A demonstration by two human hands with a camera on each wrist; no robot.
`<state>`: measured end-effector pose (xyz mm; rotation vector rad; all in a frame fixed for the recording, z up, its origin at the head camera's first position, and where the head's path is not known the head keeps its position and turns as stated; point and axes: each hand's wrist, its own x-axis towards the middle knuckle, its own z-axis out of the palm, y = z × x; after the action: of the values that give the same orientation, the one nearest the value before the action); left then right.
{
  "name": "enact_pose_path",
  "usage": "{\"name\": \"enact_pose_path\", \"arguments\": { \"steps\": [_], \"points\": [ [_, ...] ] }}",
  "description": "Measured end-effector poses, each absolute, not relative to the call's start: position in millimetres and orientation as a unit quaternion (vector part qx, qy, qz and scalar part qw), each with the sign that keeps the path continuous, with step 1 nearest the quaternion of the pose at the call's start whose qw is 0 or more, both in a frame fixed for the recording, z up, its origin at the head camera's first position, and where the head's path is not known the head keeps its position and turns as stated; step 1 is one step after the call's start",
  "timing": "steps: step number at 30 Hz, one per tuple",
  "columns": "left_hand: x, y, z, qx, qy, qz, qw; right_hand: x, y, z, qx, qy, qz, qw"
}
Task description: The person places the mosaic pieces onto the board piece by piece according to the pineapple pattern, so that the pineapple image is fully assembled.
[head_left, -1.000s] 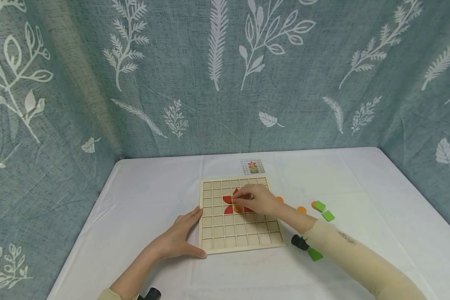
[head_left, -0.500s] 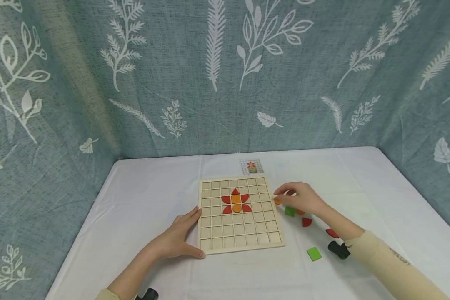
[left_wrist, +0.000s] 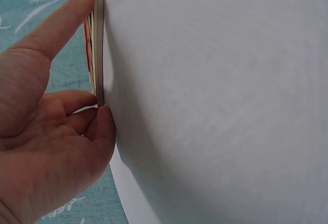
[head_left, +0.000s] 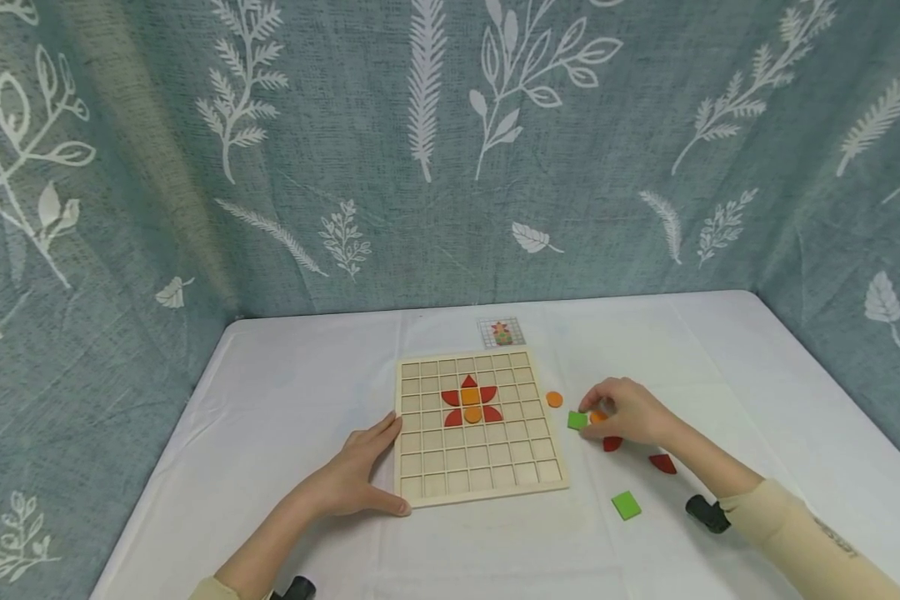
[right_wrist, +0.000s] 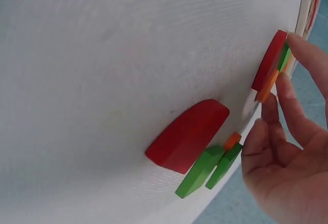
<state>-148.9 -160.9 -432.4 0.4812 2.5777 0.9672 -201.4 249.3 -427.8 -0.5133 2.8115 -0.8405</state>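
Observation:
A wooden grid board [head_left: 450,483] lies on the table. On it several red pieces [head_left: 452,418], an orange square [head_left: 469,397] and an orange disc [head_left: 472,414] form a flower-like figure. My left hand [head_left: 348,477] rests spread against the board's left side, thumb at the near corner, fingertips on the edge. To the right of the board, my right hand [head_left: 630,412] has its thumb and index finger at opposite edges of a green square tile [head_left: 576,421]. An orange disc [head_left: 597,417] shows under the fingers, with a red piece [head_left: 612,444] by the thumb.
A small pattern card [head_left: 501,332] lies behind the board. Right of the board lie a loose orange disc [head_left: 554,399], a second red piece [head_left: 663,463] and another green square [head_left: 626,505]. A patterned curtain [head_left: 435,250] hangs behind the white table.
My right hand has gone from over the board to the loose pieces at the right, first to an orange disc, then to a green tile. The orange square now shows uncovered. My left hand stays put.

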Motion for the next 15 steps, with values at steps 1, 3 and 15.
{"name": "enact_pose_path", "arguments": {
  "steps": [1, 3, 15],
  "points": [
    [-148.9, -160.9, -432.6, 0.171, 0.908, 0.341, 0.172, -201.2, 249.2, -427.7, -0.173, 0.941, -0.280, 0.081],
    [-149.1, -161.0, -433.4, 0.173, 0.908, 0.342, 0.171, -200.4, 249.0, -426.7, -0.170, 0.941, -0.280, 0.083],
    [-149.2, -161.9, -435.2, 0.172, 0.907, 0.344, 0.169, -200.3, 247.3, -431.0, -0.139, 0.941, -0.299, 0.078]
  ]
}}
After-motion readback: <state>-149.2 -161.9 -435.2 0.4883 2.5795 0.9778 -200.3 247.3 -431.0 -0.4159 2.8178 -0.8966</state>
